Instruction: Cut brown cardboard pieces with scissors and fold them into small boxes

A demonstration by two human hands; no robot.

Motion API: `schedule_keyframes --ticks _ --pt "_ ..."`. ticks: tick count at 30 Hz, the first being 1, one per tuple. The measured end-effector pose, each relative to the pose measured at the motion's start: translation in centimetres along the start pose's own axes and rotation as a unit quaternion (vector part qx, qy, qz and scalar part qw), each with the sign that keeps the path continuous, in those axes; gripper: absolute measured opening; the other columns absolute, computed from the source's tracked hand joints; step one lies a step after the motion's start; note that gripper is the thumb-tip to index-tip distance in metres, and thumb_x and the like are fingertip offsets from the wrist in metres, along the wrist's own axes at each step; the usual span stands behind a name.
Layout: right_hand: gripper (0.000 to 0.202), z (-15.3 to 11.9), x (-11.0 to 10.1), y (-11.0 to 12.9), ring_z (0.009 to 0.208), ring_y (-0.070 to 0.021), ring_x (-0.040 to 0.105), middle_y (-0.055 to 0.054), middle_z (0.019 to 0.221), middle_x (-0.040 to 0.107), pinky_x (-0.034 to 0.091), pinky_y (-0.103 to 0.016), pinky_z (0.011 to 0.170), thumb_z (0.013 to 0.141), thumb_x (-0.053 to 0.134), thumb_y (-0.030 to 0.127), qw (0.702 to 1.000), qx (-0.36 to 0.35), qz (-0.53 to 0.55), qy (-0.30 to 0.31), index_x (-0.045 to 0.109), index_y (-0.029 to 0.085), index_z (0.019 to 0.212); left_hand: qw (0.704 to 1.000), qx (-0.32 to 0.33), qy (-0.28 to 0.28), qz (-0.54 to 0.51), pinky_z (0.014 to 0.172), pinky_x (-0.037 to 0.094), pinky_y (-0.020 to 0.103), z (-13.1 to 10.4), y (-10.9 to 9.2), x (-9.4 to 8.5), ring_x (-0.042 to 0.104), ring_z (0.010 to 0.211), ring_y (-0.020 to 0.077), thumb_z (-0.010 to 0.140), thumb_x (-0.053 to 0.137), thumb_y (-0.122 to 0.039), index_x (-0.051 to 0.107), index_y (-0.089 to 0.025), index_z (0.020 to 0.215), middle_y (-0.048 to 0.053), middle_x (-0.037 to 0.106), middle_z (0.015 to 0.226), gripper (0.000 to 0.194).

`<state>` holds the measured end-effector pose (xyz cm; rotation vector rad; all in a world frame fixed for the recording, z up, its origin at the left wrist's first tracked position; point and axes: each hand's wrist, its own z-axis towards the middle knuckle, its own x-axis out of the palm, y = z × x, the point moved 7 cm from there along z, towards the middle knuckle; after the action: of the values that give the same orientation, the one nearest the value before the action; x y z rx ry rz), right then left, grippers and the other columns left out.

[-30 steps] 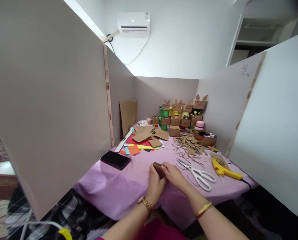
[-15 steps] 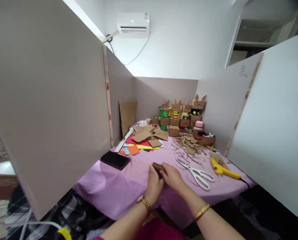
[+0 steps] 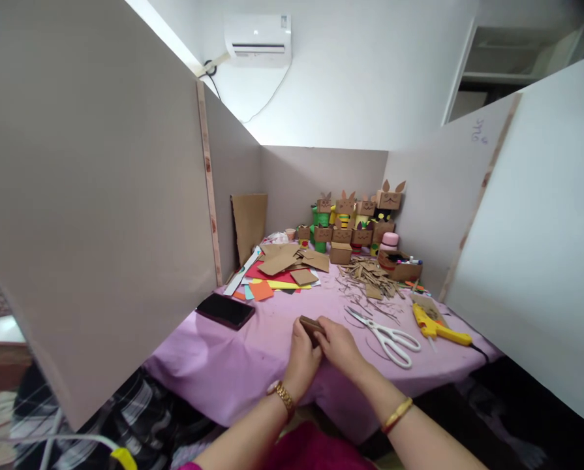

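Observation:
A small brown cardboard piece is held between both hands above the front part of the pink-covered table. My left hand grips it from the left, with the fingers wrapped round it. From the right, my right hand pinches the same piece; some of its fingertips are hidden. White-handled scissors lie just right of my right hand, blades slightly apart. To the left rests a dark phone.
A yellow glue gun lies at the right edge. Cardboard scraps, cardboard sheets and coloured paper cover the middle. Cardboard animal figures stand at the back beside an open box. Tall panels flank the table.
The camera view has tilted slightly, so the background sits a little higher in the picture. Both hands keep hold of the cardboard piece, with only a slight shift in the fingers.

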<state>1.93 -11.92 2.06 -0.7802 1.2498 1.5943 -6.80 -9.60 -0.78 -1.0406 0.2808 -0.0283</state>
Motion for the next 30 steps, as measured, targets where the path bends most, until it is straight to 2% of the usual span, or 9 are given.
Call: schedule_keyframes --ticks 12,16,19,21,22,24,26,27,30 --pt "0.018 -0.6 0.1 0.0 0.084 -0.0176 0.064 -0.003 0.098 0.066 0.053 -0.038 0.075 0.090 0.054 0.027 0.998 0.009 0.054 -0.003 0.060 0.015 0.101 0.999 -0.020 0.007 -0.035 0.088 0.041 0.040 -0.3 0.1 0.1 0.052 0.098 0.0231 0.069 0.057 -0.012 0.036 -0.017 0.106 0.008 0.051 0.101 0.043" --pt "0.016 -0.4 0.1 0.1 0.085 -0.0178 0.064 -0.003 0.097 0.066 0.052 -0.039 0.076 0.089 0.055 0.027 0.994 0.011 0.112 -0.012 0.061 0.015 0.098 0.996 -0.051 0.016 -0.069 0.086 0.042 0.041 0.0 -0.2 0.0 0.054 0.095 0.0245 0.068 0.058 -0.013 0.036 -0.014 0.107 0.011 0.053 0.101 0.045" --pt "0.015 -0.2 -0.5 -0.6 0.085 -0.0179 0.063 -0.003 0.095 0.065 0.050 -0.039 0.077 0.088 0.056 0.028 0.980 0.016 0.196 -0.015 0.061 0.015 0.095 0.988 -0.085 0.052 -0.115 0.090 0.041 0.042 0.3 -0.8 -1.0 0.054 0.102 0.0274 0.060 0.069 -0.016 0.039 -0.013 0.112 0.016 0.055 0.112 0.060" --pt "0.016 -0.4 -1.5 -1.3 0.083 -0.0177 0.062 -0.002 0.092 0.065 0.050 -0.039 0.077 0.088 0.055 0.028 0.960 0.018 0.280 -0.010 0.060 0.015 0.094 0.978 -0.113 0.079 -0.156 0.101 0.034 0.039 0.3 -1.4 -2.1 0.043 0.122 0.0299 0.052 0.077 -0.017 0.038 -0.013 0.122 0.021 0.044 0.133 0.080" --pt "0.016 -0.7 -2.1 -1.6 0.083 -0.0176 0.062 -0.002 0.091 0.065 0.049 -0.037 0.076 0.088 0.054 0.029 0.944 0.018 0.328 -0.003 0.060 0.015 0.095 0.970 -0.133 0.092 -0.179 0.102 0.032 0.039 0.3 -1.8 -2.8 0.037 0.128 0.0303 0.056 0.077 -0.023 0.038 -0.015 0.125 0.021 0.036 0.141 0.080" --pt "0.019 -1.5 -3.2 -2.1 0.083 -0.0170 0.062 -0.002 0.091 0.065 0.049 -0.033 0.073 0.087 0.053 0.030 0.906 0.019 0.423 0.017 0.057 0.016 0.099 0.954 -0.166 0.109 -0.225 0.103 0.032 0.037 0.2 -2.6 -4.0 0.035 0.130 0.0262 0.074 0.062 -0.040 0.038 -0.017 0.129 0.018 0.034 0.145 0.064" --pt "0.025 -2.6 -4.0 -2.4 0.082 -0.0167 0.061 -0.002 0.091 0.065 0.049 -0.028 0.068 0.083 0.057 0.035 0.865 0.022 0.499 0.043 0.057 0.018 0.101 0.936 -0.192 0.129 -0.265 0.100 0.037 0.037 -0.1 -3.7 -4.6 0.048 0.122 0.0245 0.084 0.041 -0.049 0.046 -0.014 0.125 0.018 0.045 0.138 0.053" --pt "0.028 -3.2 -4.3 -2.4 0.081 -0.0166 0.061 -0.002 0.091 0.064 0.048 -0.027 0.066 0.081 0.060 0.038 0.846 0.024 0.530 0.056 0.058 0.019 0.101 0.929 -0.203 0.136 -0.276 0.097 0.039 0.037 -0.2 -4.2 -4.7 0.053 0.117 0.0242 0.086 0.038 -0.049 0.050 -0.013 0.121 0.019 0.052 0.133 0.051" --pt "0.033 -4.5 -4.7 -2.3 0.080 -0.0157 0.060 -0.001 0.086 0.065 0.046 -0.024 0.066 0.073 0.068 0.043 0.798 0.026 0.596 0.085 0.061 0.021 0.097 0.920 -0.230 0.154 -0.279 0.084 0.046 0.036 -1.2 -6.0 -4.2 0.064 0.097 0.0243 0.084 0.044 -0.048 0.063 -0.010 0.105 0.018 0.068 0.109 0.047"
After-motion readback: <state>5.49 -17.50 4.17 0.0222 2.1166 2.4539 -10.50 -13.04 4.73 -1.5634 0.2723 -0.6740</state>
